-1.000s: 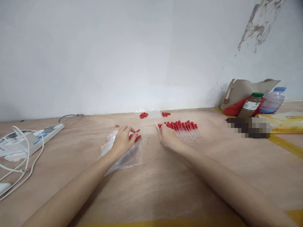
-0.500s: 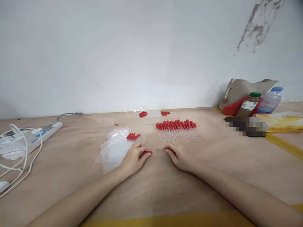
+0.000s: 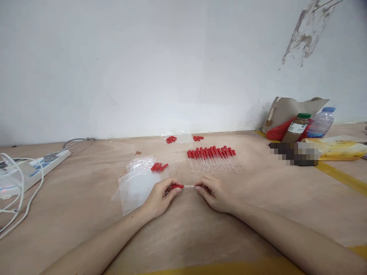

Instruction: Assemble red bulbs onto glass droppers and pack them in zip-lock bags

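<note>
Between its thumb and fingers my left hand point(image 3: 164, 195) pinches a red rubber bulb point(image 3: 178, 186), its mouth facing right. My right hand point(image 3: 211, 192) is closed on a thin clear glass tube point(image 3: 189, 186) that points left. The tube's left end meets the bulb's mouth; how far it goes in I cannot tell. Behind my left hand lie several loose red bulbs point(image 3: 158, 167) on clear plastic bags point(image 3: 137, 187), with a few bare glass tubes point(image 3: 172, 165) beside them. Beyond my right hand is a row of droppers point(image 3: 211, 153), red bulbs on glass tubes.
Two small groups of red bulbs point(image 3: 171, 139) lie near the wall. On the left are a power strip point(image 3: 57, 159) and white cables point(image 3: 21, 187). At the right stand a green-capped bottle point(image 3: 297, 128), a clear bottle point(image 3: 321, 123), a grey bag point(image 3: 295, 109) and a yellow packet point(image 3: 335, 149).
The glass tube has moved left and its end now meets the red bulb, where a gap was before. The camera view has shifted slightly.
</note>
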The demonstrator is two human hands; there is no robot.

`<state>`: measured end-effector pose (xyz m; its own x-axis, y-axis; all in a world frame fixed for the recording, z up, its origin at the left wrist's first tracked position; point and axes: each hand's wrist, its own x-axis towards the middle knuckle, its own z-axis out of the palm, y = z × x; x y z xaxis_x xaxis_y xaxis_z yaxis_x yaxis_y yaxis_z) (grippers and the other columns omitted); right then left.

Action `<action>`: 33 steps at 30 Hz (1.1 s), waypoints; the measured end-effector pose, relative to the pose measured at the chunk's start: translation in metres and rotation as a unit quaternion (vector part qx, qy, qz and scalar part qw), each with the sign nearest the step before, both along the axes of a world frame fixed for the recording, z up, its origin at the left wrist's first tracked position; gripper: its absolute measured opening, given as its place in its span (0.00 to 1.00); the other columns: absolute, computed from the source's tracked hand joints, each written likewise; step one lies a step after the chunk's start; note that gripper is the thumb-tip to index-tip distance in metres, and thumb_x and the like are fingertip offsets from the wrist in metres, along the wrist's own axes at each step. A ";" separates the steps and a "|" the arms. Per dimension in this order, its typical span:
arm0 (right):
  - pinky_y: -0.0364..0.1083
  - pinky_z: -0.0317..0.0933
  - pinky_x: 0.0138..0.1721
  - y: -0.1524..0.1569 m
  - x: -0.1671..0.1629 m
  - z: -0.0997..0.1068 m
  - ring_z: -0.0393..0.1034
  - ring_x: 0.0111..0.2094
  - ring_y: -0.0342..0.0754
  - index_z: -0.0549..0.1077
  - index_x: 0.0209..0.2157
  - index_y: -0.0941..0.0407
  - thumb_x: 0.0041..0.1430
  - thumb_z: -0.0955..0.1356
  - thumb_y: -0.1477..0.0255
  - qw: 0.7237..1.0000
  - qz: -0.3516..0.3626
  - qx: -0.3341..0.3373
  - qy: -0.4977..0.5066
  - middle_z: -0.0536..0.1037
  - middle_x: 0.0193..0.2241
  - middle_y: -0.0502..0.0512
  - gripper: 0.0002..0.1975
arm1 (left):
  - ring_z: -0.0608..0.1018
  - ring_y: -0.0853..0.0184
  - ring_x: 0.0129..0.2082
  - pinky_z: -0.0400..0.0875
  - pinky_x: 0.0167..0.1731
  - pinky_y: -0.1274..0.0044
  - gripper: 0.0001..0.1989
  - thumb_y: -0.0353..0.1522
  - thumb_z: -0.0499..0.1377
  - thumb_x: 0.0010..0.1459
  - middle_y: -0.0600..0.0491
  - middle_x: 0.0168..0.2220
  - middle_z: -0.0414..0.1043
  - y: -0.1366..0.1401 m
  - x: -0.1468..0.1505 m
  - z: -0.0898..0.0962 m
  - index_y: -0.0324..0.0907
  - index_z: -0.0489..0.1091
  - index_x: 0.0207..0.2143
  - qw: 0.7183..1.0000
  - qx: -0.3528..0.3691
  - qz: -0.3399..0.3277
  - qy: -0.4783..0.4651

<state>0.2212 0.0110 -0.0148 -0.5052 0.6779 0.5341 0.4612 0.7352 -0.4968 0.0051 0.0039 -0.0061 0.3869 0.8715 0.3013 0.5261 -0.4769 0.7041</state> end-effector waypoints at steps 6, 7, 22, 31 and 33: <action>0.42 0.56 0.31 -0.002 -0.001 0.003 0.62 0.29 0.42 0.69 0.32 0.57 0.58 0.59 0.73 1.000 0.012 0.005 -0.012 0.70 0.27 0.52 0.08 | 0.71 0.70 0.28 0.65 0.28 0.80 0.08 0.34 0.51 0.57 0.55 0.29 0.70 -0.003 0.000 0.000 0.41 0.67 0.36 1.000 -0.010 -0.011 -0.005; 0.42 0.56 0.32 -0.001 -0.001 0.002 0.62 0.29 0.42 0.70 0.33 0.56 0.58 0.59 0.73 1.000 0.014 0.005 -0.015 0.70 0.27 0.52 0.09 | 0.71 0.70 0.28 0.65 0.28 0.80 0.09 0.34 0.51 0.57 0.55 0.30 0.71 -0.003 0.000 0.001 0.41 0.68 0.36 1.000 -0.009 -0.013 -0.002; 0.44 0.51 0.33 0.007 0.000 -0.007 0.64 0.29 0.43 0.72 0.38 0.53 0.57 0.59 0.75 0.989 -0.004 0.102 -0.110 0.73 0.30 0.53 0.12 | 0.71 0.71 0.26 0.63 0.27 0.81 0.09 0.35 0.53 0.56 0.55 0.27 0.72 -0.006 -0.001 -0.001 0.42 0.72 0.31 0.998 0.034 -0.023 0.038; 0.41 0.55 0.27 -0.004 -0.008 -0.005 0.63 0.26 0.42 0.72 0.33 0.55 0.58 0.57 0.73 0.993 0.010 0.073 -0.093 0.72 0.27 0.54 0.13 | 0.70 0.71 0.25 0.64 0.26 0.80 0.09 0.36 0.54 0.55 0.53 0.27 0.71 -0.008 0.000 -0.002 0.41 0.71 0.31 0.996 0.065 -0.029 0.053; 0.40 0.55 0.26 -0.005 -0.010 -0.004 0.63 0.25 0.42 0.72 0.32 0.56 0.58 0.57 0.73 0.994 0.019 0.063 -0.085 0.71 0.26 0.53 0.13 | 0.71 0.71 0.26 0.64 0.27 0.80 0.09 0.35 0.53 0.56 0.53 0.27 0.71 -0.009 0.000 -0.003 0.41 0.71 0.31 0.996 0.066 -0.039 0.054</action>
